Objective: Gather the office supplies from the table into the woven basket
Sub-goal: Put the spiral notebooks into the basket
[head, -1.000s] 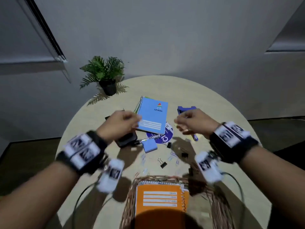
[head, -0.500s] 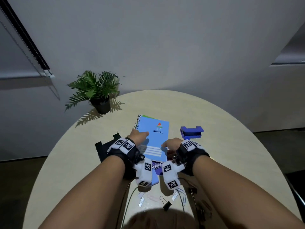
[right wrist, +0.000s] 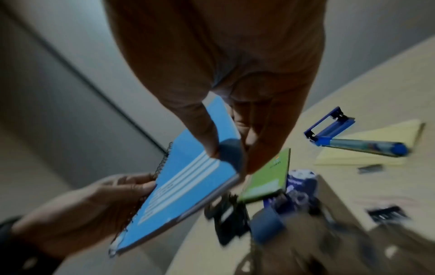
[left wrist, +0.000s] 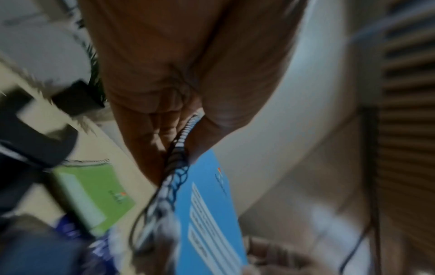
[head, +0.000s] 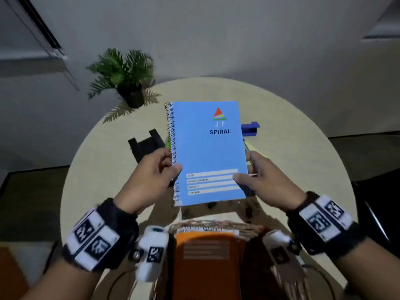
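- nearest the viewer, the woven basket (head: 216,225) sits at the near edge of the round table (head: 303,131), with an orange notebook (head: 205,256) lying inside it.
- just beyond the basket and above it, the blue spiral notebook (head: 207,152) is held up off the table, cover facing the viewer, wire binding on its left side.
- the left hand (head: 149,176) pinches the notebook's binding edge, thumb on the cover, fingers behind.
- the right hand (head: 266,182) grips the opposite edge low down, thumb pressed on the cover's lined label, fingers curled beneath.
- beyond the basket, under the lifted notebook, a green notebook (right wrist: 268,178) lies flat on the table.
- farther from the basket to the right, a blue pen (right wrist: 367,147) rests across a yellow notepad (right wrist: 376,141), touching a blue clip-like piece (head: 250,128).
- left of these, a black object (head: 145,146) lies on the table; what it is cannot be told.
- farthest from the basket, a potted plant (head: 125,76) stands at the table's far left edge.
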Motion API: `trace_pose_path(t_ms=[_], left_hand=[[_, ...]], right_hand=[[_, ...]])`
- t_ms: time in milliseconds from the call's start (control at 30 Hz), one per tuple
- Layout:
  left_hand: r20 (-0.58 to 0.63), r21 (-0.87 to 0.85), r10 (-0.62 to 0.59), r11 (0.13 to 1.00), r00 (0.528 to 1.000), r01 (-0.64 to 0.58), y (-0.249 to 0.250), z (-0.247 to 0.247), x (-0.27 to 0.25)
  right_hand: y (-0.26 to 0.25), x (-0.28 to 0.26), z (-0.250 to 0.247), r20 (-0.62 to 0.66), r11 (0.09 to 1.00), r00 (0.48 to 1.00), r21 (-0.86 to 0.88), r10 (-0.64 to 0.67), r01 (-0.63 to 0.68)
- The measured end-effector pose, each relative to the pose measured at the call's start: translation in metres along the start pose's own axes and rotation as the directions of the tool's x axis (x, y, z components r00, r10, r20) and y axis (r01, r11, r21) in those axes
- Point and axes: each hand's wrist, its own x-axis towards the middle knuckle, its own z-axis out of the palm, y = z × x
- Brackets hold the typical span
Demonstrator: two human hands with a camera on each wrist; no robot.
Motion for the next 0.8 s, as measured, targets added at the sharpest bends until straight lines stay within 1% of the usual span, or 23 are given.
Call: trace_pose_path(t_ms=[33,67,100,133,167,233,267,300,333,400,433,500,600,667,700,733,767,800], left_hand=[[0.0,0.076,0.007,0.997,1.0,-0.007,-0.007,0.004,-0.034],[0.002,0.171,0.024,0.985,1.0,-0.024,-0.017,0.01,-0.064],[0.019,0.264,0.037,0.964,0.999,-0.041,-0.023,0.019,-0.092],[0.047,0.327,0.045,0.943,0.998,-0.058,-0.029,0.029,-0.112],[0.06,0.346,0.03,0.937,0.998,-0.049,-0.034,0.04,-0.129],[0.045,0.315,-0.025,0.949,0.999,0.01,-0.048,0.053,-0.152],[0.034,0.325,-0.035,0.945,0.999,0.022,-0.061,0.056,-0.162],[0.053,0.388,-0.039,0.922,0.998,0.015,-0.073,0.059,-0.171],[0.099,0.506,-0.059,0.863,0.993,0.001,-0.085,0.062,-0.179],[0.173,0.726,-0.125,0.687,0.977,-0.04,-0.102,0.068,-0.188],[0.203,0.779,-0.163,0.625,0.965,-0.058,-0.108,0.07,-0.189],[0.235,0.827,-0.228,0.557,0.945,-0.071,-0.11,0.074,-0.187],[0.245,0.846,-0.242,0.526,0.939,-0.086,-0.116,0.08,-0.183],[0.22,0.861,-0.268,0.505,0.938,-0.057,-0.113,0.083,-0.186],[0.211,0.864,-0.281,0.501,0.936,-0.044,-0.108,0.083,-0.188],[0.219,0.861,-0.267,0.504,0.938,-0.058,-0.101,0.081,-0.189],[0.245,0.85,-0.222,0.518,0.944,-0.099,-0.094,0.075,-0.188],[0.282,0.821,-0.172,0.553,0.944,-0.144,-0.086,0.065,-0.185]], right_hand=[[0.008,-0.031,0.006,0.052,0.99,0.998,-0.132,-0.043,0.05],[0.021,-0.058,0.015,0.09,0.957,0.995,-0.282,-0.051,0.075],[0.035,-0.08,0.026,0.119,0.901,0.992,-0.423,-0.051,0.097],[0.049,-0.1,0.037,0.158,0.857,0.986,-0.5,-0.054,0.127],[0.066,-0.116,0.048,0.209,0.847,0.977,-0.512,-0.037,0.142],[0.092,-0.137,0.065,0.303,0.855,0.951,-0.506,0.054,0.112],[0.101,-0.145,0.07,0.334,0.853,0.939,-0.512,0.085,0.105],[0.108,-0.15,0.074,0.36,0.854,0.93,-0.506,0.081,0.122],[0.111,-0.152,0.076,0.386,0.855,0.919,-0.5,0.08,0.135],[0.115,-0.154,0.08,0.438,0.841,0.892,-0.519,0.111,0.15],[0.116,-0.152,0.081,0.453,0.824,0.883,-0.543,0.127,0.161],[0.117,-0.148,0.083,0.422,0.78,0.89,-0.611,0.175,0.136],[0.12,-0.142,0.087,0.392,0.734,0.896,-0.668,0.21,0.12],[0.119,-0.139,0.09,0.36,0.677,0.9,-0.728,0.247,0.106],[0.117,-0.139,0.09,0.359,0.664,0.896,-0.741,0.261,0.104],[0.113,-0.139,0.087,0.366,0.652,0.887,-0.751,0.282,0.102],[0.106,-0.139,0.082,0.367,0.646,0.879,-0.757,0.304,0.093],[0.097,-0.138,0.076,0.364,0.667,0.883,-0.741,0.297,0.081]])
